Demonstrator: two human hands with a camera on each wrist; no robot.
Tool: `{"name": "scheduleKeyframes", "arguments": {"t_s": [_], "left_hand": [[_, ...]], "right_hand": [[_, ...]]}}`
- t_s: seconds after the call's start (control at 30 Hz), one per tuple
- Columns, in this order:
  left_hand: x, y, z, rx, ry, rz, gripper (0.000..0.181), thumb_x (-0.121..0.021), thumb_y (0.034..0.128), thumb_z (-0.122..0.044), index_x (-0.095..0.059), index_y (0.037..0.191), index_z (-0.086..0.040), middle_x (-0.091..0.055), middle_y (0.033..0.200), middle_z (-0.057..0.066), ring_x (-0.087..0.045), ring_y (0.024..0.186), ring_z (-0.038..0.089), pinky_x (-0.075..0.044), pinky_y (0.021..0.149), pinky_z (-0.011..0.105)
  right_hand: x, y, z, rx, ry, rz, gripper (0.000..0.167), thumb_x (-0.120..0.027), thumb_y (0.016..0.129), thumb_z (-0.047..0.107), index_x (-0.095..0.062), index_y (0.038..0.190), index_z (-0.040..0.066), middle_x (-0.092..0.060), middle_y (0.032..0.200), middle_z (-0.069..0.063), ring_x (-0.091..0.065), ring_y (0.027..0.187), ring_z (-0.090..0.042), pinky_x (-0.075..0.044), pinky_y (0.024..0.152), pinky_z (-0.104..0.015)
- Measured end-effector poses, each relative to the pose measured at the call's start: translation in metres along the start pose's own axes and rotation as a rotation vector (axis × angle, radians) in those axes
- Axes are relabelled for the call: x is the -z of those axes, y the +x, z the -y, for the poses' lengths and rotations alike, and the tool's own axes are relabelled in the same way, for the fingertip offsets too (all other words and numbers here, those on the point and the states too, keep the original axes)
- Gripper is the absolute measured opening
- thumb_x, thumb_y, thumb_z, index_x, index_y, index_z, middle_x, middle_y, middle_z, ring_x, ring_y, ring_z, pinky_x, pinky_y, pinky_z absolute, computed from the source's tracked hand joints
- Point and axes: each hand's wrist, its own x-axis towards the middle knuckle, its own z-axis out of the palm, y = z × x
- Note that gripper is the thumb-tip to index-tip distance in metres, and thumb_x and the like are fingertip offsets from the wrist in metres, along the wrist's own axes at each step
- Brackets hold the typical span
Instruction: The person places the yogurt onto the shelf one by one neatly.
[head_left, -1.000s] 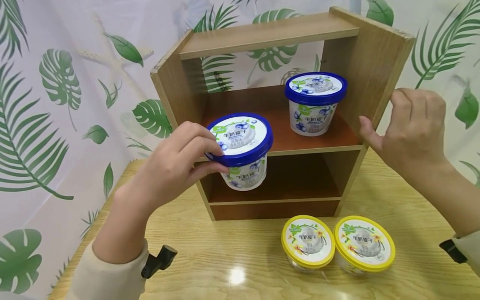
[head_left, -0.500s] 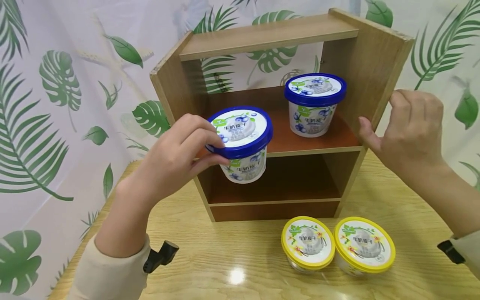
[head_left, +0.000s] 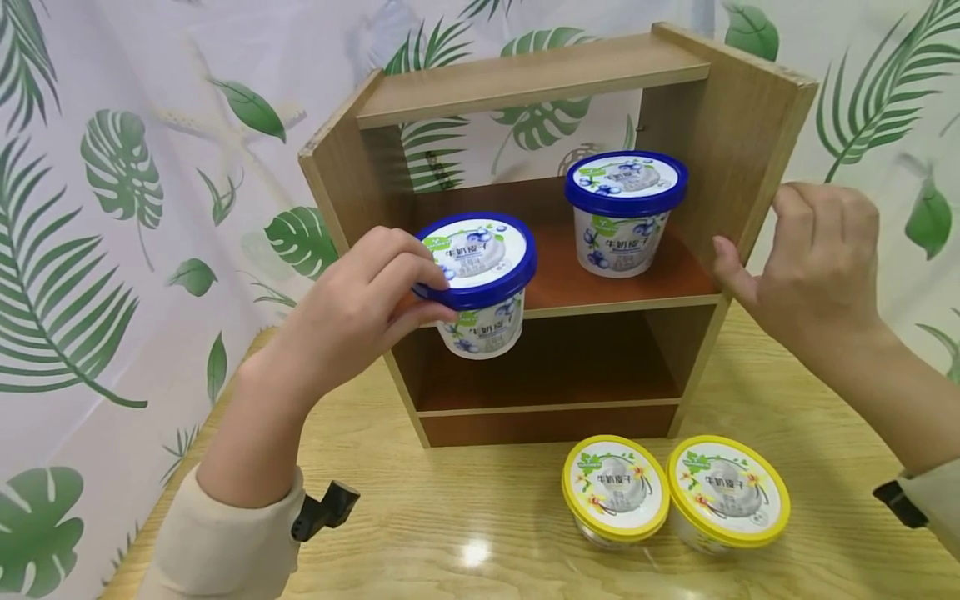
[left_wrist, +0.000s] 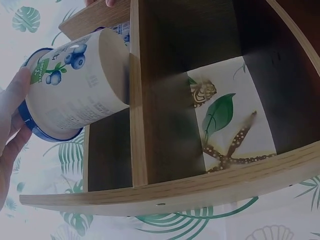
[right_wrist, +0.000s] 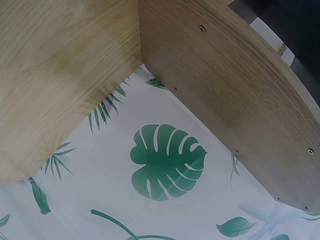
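On a pale wooden table (head_left: 405, 533), a brown wooden shelf unit (head_left: 742, 142) stands before a white leaf-printed backdrop (head_left: 180, 50). A round white blue-lidded tub (head_left: 626, 208) sits at right on the unit's middle board; a second white blue-lidded tub (head_left: 486, 267) is left of it, in the left hand (head_left: 363, 296). Before the unit's right end, a round yellow-lidded tub (head_left: 617, 487) stands just left of a second yellow-lidded tub (head_left: 727, 490).

White glare on the tabletop (head_left: 420, 508)
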Motion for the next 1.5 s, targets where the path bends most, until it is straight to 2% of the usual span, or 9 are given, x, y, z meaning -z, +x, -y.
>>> {"name": "scheduleKeyframes", "arguments": {"t_s": [0.27,0.43,0.73,1.23,1.5], "left_hand": [[-0.003,-0.002,0.008,0.015,-0.005,-0.015,0.031,-0.079,0.0741,-0.011,-0.059,0.093,0.003,-0.057,0.091,0.012,-0.054,0.089,0.025,-0.051,0.071,0.026],[-0.005,-0.002,0.012,0.035,0.016,-0.015,0.029,-0.078,0.0755,-0.011,-0.060,0.094,0.004,-0.058,0.092,0.013,-0.054,0.090,0.026,-0.052,0.073,0.028],[-0.009,-0.007,0.016,0.072,0.064,-0.076,0.025,-0.077,0.0754,-0.008,-0.064,0.093,0.005,-0.062,0.091,0.016,-0.057,0.089,0.027,-0.054,0.078,0.034],[-0.011,-0.009,0.017,0.144,0.139,-0.015,0.021,-0.071,0.0830,-0.009,-0.063,0.098,0.004,-0.063,0.098,0.016,-0.058,0.095,0.028,-0.054,0.085,0.035],[-0.012,-0.007,0.015,0.134,0.196,-0.010,0.020,-0.068,0.0855,-0.009,-0.063,0.099,0.005,-0.064,0.098,0.017,-0.060,0.095,0.028,-0.054,0.085,0.036]], "right_hand": [[0.000,0.001,0.000,0.006,-0.011,0.007,0.059,-0.041,0.092,0.041,-0.046,0.104,-0.017,-0.048,0.093,-0.035,-0.043,0.088,-0.050,-0.030,0.080,-0.059],[0.001,0.001,-0.001,0.008,-0.012,0.011,0.060,-0.041,0.092,0.041,-0.046,0.103,-0.017,-0.047,0.093,-0.035,-0.042,0.088,-0.050,-0.030,0.080,-0.059],[-0.001,0.002,0.000,0.002,-0.007,0.007,0.059,-0.042,0.092,0.040,-0.046,0.103,-0.017,-0.048,0.092,-0.035,-0.043,0.087,-0.050,-0.031,0.079,-0.060],[0.001,0.001,0.000,0.006,-0.019,0.024,0.060,-0.040,0.092,0.042,-0.046,0.104,-0.017,-0.048,0.093,-0.035,-0.043,0.087,-0.050,-0.031,0.079,-0.059],[0.002,0.001,0.000,0.011,-0.025,0.018,0.059,-0.041,0.092,0.041,-0.045,0.104,-0.016,-0.048,0.092,-0.035,-0.043,0.086,-0.050,-0.030,0.078,-0.059]]}}
